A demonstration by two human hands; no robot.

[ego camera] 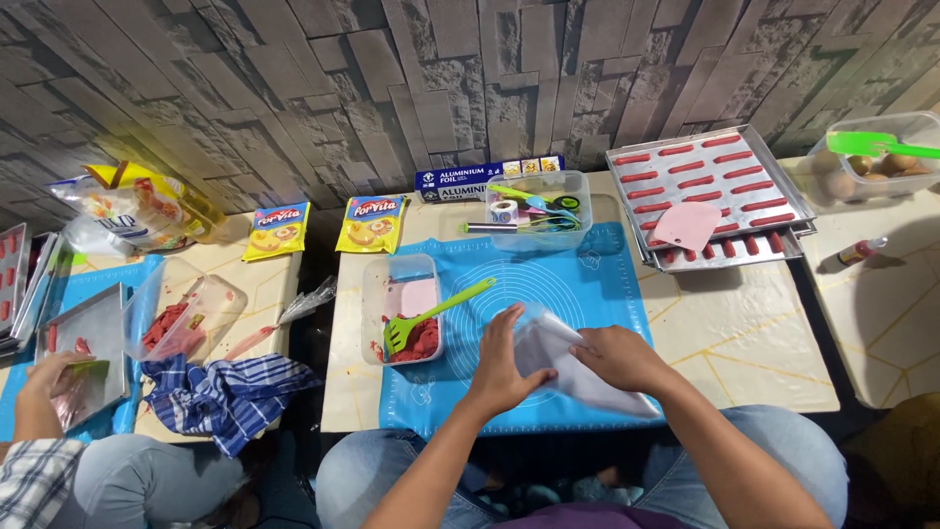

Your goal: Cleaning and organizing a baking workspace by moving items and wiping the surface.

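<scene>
Left hand (501,364) and right hand (617,357), fingers pinching clear plastic bag (573,367) over blue mat (548,294); container of red paste (401,309) with green spatula (431,315) at 10 o'clock.

A low cream table (744,343) with yellow vein lines carries the lot — a blue silicone mat (587,284) spread flat across its middle, a clear tub of red paste (401,309) on the mat's left edge, a clear box of tools (539,211) behind, and stacked metal trays (710,196) at the right corner — red strips in rows.
</scene>
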